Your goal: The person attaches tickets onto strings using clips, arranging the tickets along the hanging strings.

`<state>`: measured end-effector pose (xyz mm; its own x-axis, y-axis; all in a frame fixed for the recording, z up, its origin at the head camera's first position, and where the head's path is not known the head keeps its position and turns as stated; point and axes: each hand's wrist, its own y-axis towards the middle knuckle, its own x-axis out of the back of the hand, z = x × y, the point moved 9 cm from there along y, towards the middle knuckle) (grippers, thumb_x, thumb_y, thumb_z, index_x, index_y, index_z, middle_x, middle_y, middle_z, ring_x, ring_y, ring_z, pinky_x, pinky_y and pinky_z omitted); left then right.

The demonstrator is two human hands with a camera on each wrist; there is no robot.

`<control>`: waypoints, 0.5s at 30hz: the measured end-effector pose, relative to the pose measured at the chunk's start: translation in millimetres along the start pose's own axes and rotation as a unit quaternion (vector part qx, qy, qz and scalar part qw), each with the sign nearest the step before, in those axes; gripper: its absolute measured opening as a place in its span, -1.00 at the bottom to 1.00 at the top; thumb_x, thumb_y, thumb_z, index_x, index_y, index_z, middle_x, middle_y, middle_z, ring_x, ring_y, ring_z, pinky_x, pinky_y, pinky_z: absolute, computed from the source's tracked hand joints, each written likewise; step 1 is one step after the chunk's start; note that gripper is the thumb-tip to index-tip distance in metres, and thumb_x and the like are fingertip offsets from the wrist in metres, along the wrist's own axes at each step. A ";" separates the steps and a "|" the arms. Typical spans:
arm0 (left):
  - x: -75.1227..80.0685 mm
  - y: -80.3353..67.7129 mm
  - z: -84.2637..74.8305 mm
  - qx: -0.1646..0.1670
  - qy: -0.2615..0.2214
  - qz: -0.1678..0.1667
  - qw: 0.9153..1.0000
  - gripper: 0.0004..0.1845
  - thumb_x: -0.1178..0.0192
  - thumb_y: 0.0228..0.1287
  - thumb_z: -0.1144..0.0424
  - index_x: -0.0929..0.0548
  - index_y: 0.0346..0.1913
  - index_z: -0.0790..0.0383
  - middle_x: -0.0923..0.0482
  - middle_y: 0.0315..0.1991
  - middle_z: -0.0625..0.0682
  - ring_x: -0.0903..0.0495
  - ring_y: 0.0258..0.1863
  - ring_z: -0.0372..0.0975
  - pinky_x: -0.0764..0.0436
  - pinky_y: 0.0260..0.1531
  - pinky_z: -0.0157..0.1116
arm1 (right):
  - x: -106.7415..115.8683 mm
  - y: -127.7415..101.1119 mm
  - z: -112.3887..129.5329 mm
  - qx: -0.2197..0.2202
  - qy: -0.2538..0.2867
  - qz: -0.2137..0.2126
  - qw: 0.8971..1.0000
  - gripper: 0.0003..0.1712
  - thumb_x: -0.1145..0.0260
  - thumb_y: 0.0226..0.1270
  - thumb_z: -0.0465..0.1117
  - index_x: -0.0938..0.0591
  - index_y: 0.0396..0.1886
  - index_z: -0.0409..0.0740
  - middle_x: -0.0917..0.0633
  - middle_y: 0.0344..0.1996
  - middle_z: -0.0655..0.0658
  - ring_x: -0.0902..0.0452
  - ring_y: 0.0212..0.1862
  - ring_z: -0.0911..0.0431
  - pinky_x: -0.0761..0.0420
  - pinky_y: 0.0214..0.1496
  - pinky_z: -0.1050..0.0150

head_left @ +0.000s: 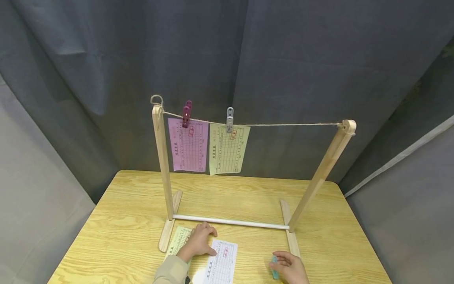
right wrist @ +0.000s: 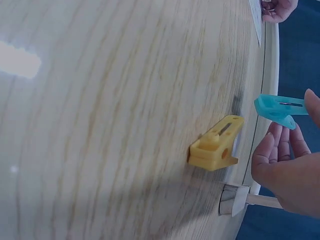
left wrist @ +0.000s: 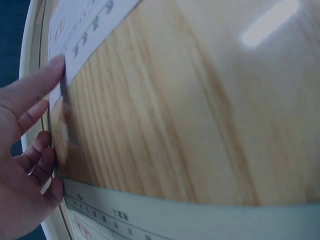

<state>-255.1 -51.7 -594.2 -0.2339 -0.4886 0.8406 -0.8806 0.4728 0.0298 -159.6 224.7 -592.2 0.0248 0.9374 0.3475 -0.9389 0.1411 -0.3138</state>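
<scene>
On the wooden table (head_left: pixel 319 221) stands a wooden rack (head_left: pixel 161 165) whose string carries a pink slip (head_left: pixel 188 145) under a maroon clip (head_left: pixel 186 113) and a pale yellow slip (head_left: pixel 227 149) under a grey clip (head_left: pixel 229 118). In front of its white crossbar (head_left: pixel 230 222), the left hand (head_left: pixel 198 241) lies with fingers nearly straight, its fingertips (left wrist: pixel 56 64) touching the edge of the white slip (head_left: pixel 221 263), half covering a greenish slip (head_left: pixel 178 240) beside it. The right hand (head_left: pixel 291 267), cut off by the picture's lower edge, pinches a turquoise clip (right wrist: pixel 278 109) between thumb and curled fingers just above the table, while a yellow clip (right wrist: pixel 216 146) lying near it shows only in the wrist view.
</scene>
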 end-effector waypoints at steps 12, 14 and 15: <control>0.0 1.5 -7.4 -0.003 -0.044 -0.002 0.999 -0.69 -0.46 -0.37 0.30 -0.50 -0.55 0.04 -0.37 -0.56 -0.22 -0.27 -0.47 -0.35 -0.24 -0.34 -0.30 | 4.0 -1.1 3.2 -0.002 0.000 -0.009 1.000 -0.46 -0.43 -0.04 -0.30 -0.50 -0.04 -0.46 -0.60 -0.31 -0.12 -0.47 -0.26 0.10 -0.50 -0.27 0.44; 2.0 1.1 -8.4 -0.006 -0.054 -0.006 0.998 -0.69 -0.44 -0.35 0.35 -0.50 -0.52 0.07 -0.37 -0.60 -0.21 -0.27 -0.53 -0.37 -0.25 -0.37 -0.31 | 5.0 -0.8 4.7 0.001 -0.002 -0.011 1.000 -0.45 -0.44 -0.06 -0.32 -0.50 -0.04 -0.47 -0.60 -0.31 -0.11 -0.47 -0.27 0.11 -0.50 -0.27 0.45; 3.2 0.6 -8.3 -0.005 -0.061 -0.009 0.998 -0.69 -0.43 -0.33 0.36 -0.51 -0.49 0.09 -0.38 -0.61 -0.21 -0.28 -0.55 -0.37 -0.28 -0.39 -0.32 | 5.2 -0.7 5.6 0.003 -0.001 -0.011 1.000 -0.45 -0.43 -0.06 -0.32 -0.50 -0.04 -0.47 -0.60 -0.30 -0.12 -0.48 -0.27 0.11 -0.50 -0.27 0.45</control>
<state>-252.9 -46.9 -587.0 -0.2675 -0.5814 0.7684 -0.8808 0.4708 0.0496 -160.7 227.7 -585.3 0.0441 0.9336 0.3557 -0.9401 0.1592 -0.3013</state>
